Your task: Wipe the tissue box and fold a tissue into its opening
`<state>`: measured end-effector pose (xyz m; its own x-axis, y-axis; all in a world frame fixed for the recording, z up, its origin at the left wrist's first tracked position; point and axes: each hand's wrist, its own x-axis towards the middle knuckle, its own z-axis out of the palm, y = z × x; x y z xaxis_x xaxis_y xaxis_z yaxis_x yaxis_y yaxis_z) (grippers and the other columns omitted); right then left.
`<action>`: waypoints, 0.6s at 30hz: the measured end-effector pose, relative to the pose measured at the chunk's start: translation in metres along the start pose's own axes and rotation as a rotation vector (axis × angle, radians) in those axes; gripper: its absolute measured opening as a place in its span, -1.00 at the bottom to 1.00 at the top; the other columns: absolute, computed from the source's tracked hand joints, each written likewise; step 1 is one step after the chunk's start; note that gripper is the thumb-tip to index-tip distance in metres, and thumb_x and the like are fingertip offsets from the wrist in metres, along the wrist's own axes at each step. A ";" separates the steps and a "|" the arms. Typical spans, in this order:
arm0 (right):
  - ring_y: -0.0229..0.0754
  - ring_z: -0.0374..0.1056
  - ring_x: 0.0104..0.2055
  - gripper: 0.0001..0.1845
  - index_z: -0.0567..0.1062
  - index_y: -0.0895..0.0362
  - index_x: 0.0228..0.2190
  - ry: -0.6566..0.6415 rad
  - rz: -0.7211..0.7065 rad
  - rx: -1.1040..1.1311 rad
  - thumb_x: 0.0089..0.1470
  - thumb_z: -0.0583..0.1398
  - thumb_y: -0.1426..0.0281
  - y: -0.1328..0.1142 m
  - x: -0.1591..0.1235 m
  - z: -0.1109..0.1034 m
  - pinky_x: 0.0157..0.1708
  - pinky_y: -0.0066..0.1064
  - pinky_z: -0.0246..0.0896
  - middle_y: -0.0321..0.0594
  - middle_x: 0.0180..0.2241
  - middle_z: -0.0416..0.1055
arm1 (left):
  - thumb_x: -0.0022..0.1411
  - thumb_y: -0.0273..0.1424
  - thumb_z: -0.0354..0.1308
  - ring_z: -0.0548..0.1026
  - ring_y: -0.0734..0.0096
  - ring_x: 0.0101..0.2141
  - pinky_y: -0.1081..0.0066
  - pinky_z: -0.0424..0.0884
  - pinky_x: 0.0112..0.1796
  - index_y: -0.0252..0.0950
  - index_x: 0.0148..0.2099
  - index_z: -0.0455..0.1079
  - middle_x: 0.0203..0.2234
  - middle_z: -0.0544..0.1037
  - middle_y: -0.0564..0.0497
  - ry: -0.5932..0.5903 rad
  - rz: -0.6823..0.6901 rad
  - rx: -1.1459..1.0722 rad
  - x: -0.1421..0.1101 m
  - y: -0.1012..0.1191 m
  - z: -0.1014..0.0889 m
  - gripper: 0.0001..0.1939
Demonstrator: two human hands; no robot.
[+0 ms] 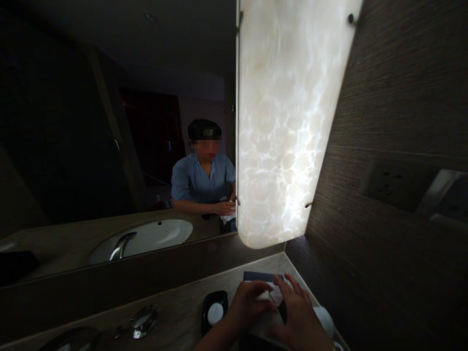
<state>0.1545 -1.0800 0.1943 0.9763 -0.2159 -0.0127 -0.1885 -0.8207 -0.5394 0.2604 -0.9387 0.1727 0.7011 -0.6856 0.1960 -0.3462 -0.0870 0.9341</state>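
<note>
Near the bottom of the view, my left hand (252,303) is curled with its thumb and fingers pinched around a small white tissue-like piece (266,295). My right hand (299,308) is just to the right of it, fingers spread and bent, over more of the white material. Whether its fingertips touch that material is hard to tell in the dim light. Under and behind both hands is a dark box (256,276), largely covered by them. Left of my left hand, a black dish (205,312) holds a round white item (215,313).
A chrome faucet (144,319) stands on the marble counter (179,307) to the left. A white rounded object (323,318) is partly behind my right hand. A glowing lamp panel (285,122) hangs above, beside a mirror (153,146) showing a person in blue. Sockets (393,183) are on the right wall.
</note>
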 end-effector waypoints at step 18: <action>-0.10 0.43 -0.20 -0.85 0.50 0.14 -0.36 0.036 -0.177 -0.179 0.16 0.14 0.39 0.005 0.028 -0.013 -0.23 -0.32 0.25 -0.22 -0.26 0.49 | -0.03 -0.51 0.04 0.52 0.28 -0.39 0.36 0.32 -0.33 -0.23 -0.44 0.57 -0.49 0.59 0.00 -0.110 -0.136 0.677 -0.003 0.029 -0.030 -0.74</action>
<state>0.1791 -1.0969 0.2016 0.9920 -0.0762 0.1008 -0.0334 -0.9273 -0.3728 0.2672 -0.9174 0.2086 0.7105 -0.7032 0.0260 -0.5975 -0.5834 0.5500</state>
